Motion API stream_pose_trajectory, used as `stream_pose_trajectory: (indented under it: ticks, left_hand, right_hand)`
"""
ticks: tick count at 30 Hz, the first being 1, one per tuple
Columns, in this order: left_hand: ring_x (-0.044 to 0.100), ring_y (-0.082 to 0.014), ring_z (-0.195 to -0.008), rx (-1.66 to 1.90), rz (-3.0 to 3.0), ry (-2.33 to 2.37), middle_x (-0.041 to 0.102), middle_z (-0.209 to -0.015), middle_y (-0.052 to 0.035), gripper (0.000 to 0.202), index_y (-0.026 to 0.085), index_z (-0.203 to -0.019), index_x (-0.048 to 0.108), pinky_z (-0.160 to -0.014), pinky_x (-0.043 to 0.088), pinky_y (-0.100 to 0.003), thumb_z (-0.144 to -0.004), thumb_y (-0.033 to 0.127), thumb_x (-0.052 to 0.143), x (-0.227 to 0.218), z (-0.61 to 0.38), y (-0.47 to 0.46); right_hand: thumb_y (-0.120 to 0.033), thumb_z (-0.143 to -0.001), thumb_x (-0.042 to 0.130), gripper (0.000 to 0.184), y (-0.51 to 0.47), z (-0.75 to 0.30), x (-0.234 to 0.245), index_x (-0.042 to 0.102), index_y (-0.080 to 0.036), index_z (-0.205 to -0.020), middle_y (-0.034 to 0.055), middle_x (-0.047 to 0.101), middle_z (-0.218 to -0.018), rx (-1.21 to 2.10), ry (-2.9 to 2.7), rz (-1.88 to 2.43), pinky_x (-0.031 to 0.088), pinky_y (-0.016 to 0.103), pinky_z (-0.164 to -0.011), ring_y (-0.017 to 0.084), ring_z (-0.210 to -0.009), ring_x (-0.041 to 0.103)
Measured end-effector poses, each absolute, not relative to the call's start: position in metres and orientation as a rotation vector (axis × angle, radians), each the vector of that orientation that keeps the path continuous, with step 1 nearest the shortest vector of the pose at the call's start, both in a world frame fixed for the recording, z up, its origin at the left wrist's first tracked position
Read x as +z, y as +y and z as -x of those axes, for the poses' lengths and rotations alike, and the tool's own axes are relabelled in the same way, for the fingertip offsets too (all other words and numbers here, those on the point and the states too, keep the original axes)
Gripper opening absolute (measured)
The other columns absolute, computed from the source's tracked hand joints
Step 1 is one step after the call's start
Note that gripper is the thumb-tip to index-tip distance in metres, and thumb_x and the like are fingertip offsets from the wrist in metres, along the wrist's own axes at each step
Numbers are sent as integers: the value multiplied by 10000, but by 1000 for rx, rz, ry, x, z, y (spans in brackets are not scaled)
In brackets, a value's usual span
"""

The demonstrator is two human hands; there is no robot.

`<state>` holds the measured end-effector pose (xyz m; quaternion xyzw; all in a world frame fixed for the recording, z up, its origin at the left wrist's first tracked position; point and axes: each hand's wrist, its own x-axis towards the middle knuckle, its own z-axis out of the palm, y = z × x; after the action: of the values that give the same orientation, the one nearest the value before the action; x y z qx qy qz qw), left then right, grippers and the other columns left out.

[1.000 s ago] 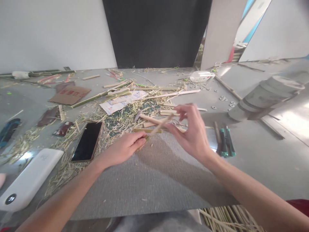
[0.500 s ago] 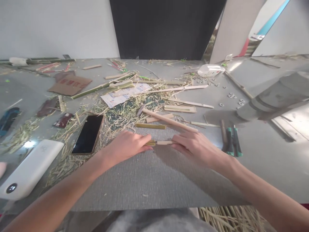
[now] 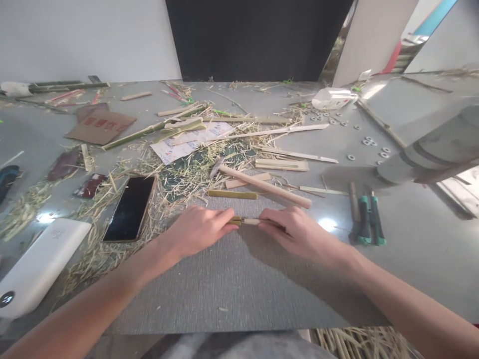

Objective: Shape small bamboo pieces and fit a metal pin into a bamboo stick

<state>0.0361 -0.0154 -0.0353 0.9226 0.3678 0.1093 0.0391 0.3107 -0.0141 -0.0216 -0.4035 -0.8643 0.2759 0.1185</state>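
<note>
Over the front middle of the table, my left hand point(image 3: 202, 227) is closed, thumb and fingers pinching a yellow-green bamboo piece point(image 3: 235, 220) whose end pokes out to the right. Facing it, my right hand point(image 3: 295, 229) is closed round a pale wooden stick point(image 3: 250, 221), most of which my fingers hide. The two pieces meet end to end, with a thin, darker bit at the joint too small to make out. Just beyond my hands lie another yellow-green bamboo strip point(image 3: 232, 194) and a hammer point(image 3: 265, 187) with a wooden handle.
Bamboo shavings point(image 3: 194, 174) cover the middle. A phone point(image 3: 129, 209) and a white power bank point(image 3: 45, 267) lie left. Green-handled tools point(image 3: 370, 219), small white rings point(image 3: 368, 141) and a large grey cylinder point(image 3: 430, 147) are right. The table's front edge point(image 3: 224, 330) is close.
My right hand has slid a little left, closer to my left hand, so less of the pale stick shows. The view has shifted slightly.
</note>
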Motion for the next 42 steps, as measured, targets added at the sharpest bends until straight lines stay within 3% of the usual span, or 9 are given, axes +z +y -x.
stream_pose_trajectory:
  ticks: [15,31,42]
  left_hand:
    - [624,-138,-532,460,-2776,1178,676,-678,6,396,186,-932,554,-444,240,-261,-1112,469,342,-45,-38,-21]
    - [600,-144,-482,401,-2919,1165,610,-596,14,395,179,-917,540,-434,183,-265,-1107,470,351,-48,-36,-20]
    - [614,-155,-503,411,-2920,1165,644,-624,11,365,184,-957,531,-451,206,-277,-1110,460,349,-52,-34,-21]
  right_hand:
    - [-318,-1074,447,331,-44,-295,-30,504,-181,-778,-20,470,-603,762,-2309,1388,225,266,-548,99,-536,320]
    - [-337,-1081,401,299,-62,-286,-38,507,-184,-847,-9,527,-629,667,-2272,1467,212,248,-560,106,-549,443]
    - [-335,-1070,400,289,-72,-280,-43,506,-188,-845,-14,532,-619,591,-2221,1530,180,241,-552,102,-508,403]
